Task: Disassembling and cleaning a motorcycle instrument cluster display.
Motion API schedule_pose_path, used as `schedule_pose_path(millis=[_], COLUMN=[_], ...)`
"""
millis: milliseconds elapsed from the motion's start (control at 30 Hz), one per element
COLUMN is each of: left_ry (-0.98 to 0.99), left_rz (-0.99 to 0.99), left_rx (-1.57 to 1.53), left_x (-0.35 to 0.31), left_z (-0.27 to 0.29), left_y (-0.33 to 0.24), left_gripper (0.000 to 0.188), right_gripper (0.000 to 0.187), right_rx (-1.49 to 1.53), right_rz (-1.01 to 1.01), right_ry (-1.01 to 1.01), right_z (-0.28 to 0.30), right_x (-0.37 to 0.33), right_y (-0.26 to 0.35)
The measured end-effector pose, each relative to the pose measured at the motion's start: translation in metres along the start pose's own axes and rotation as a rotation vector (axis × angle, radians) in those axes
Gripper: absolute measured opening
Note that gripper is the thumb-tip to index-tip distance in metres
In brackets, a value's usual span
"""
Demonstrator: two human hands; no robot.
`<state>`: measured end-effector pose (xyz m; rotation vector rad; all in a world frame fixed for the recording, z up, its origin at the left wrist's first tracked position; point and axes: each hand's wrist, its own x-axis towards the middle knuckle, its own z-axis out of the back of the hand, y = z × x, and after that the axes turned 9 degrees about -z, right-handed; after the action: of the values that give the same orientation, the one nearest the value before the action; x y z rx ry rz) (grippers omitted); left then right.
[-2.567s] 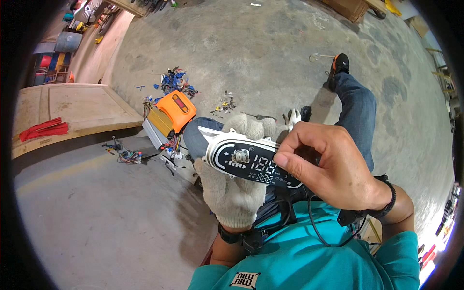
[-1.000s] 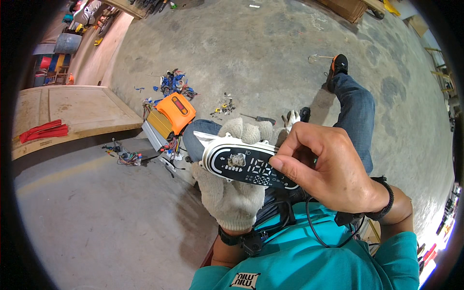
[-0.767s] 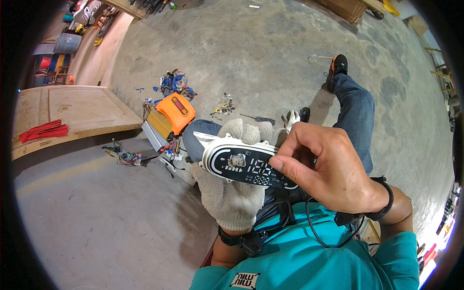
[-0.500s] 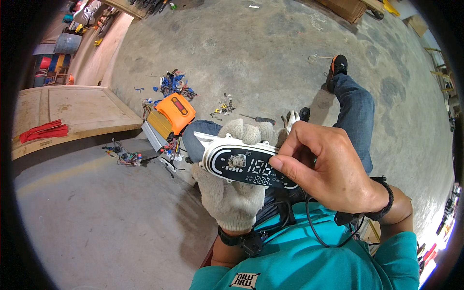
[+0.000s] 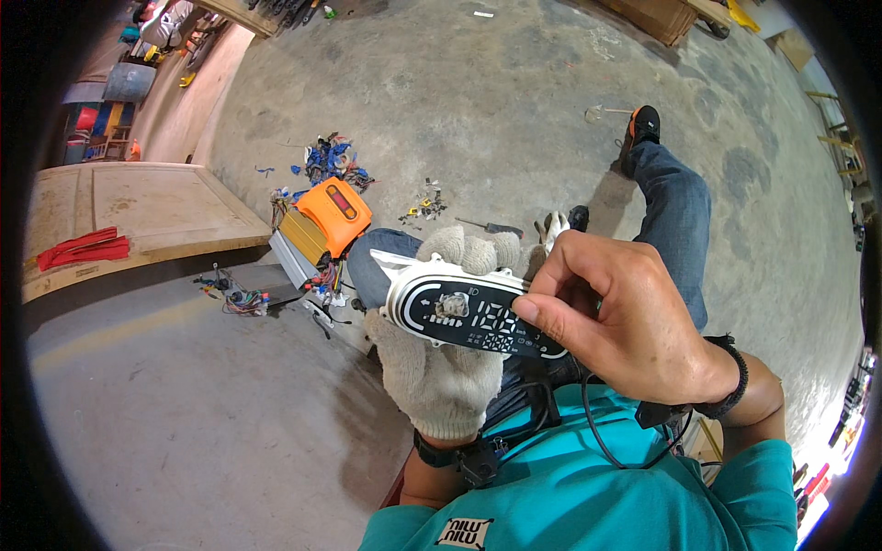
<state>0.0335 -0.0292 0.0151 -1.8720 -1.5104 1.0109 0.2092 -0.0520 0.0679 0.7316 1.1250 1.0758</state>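
Over my lap I hold a long dashboard display panel (image 5: 430, 326) with rounded ends, a white rim and a black face bearing pale digit segments. A rough greyish patch, possibly a hole with the glove behind it, shows on its left part. My left hand (image 5: 436, 381), in a pale knitted glove, is wrapped round the panel from behind, fingertips over its far edge. My bare right hand (image 5: 625, 317) is closed at the panel's right end. Its thumb presses on the black face; the fingers beneath are partly hidden. The panel tilts down to the right.
Beside my left knee lie an orange housing (image 5: 335, 213) with a red lens, a gold-coloured box (image 5: 303, 237) and wire bundles (image 5: 243, 298). Blue scraps (image 5: 331, 161), small yellow connectors (image 5: 425, 204), a screwdriver (image 5: 496, 227) and another glove (image 5: 554, 225) lie ahead. Red cloth (image 5: 84, 249) rests on a wooden board (image 5: 175, 197).
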Motion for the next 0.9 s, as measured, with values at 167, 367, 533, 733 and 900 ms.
schedule_pose_path(millis=[167, 367, 533, 733, 900], left_ry=[0.03, 0.083, 0.078, 0.099, 0.201], left_rz=[-0.039, -0.078, -0.051, 0.041, -0.283], left_rx=[0.063, 0.239, 0.047, -0.496, 0.745], left_x=[-0.002, 0.001, 0.003, 0.003, 0.003], left_z=[0.0, -0.001, 0.011, 0.011, 0.015], left_y=[0.001, 0.001, 0.006, 0.009, 0.01], left_gripper=[0.082, 0.083, 0.083, 0.081, 0.079], right_gripper=[0.018, 0.019, 0.019, 0.021, 0.02], right_rx=[-0.005, -0.021, -0.014, -0.006, -0.021], right_rz=[-0.006, -0.001, -0.011, -0.027, -0.035], right_ry=[-0.001, -0.003, -0.002, -0.003, -0.006], right_z=[0.0, 0.0, 0.0, -0.001, 0.0], right_x=[0.0, 0.001, 0.002, 0.001, 0.005], right_y=[0.0, -0.001, -0.001, 0.0, -0.003])
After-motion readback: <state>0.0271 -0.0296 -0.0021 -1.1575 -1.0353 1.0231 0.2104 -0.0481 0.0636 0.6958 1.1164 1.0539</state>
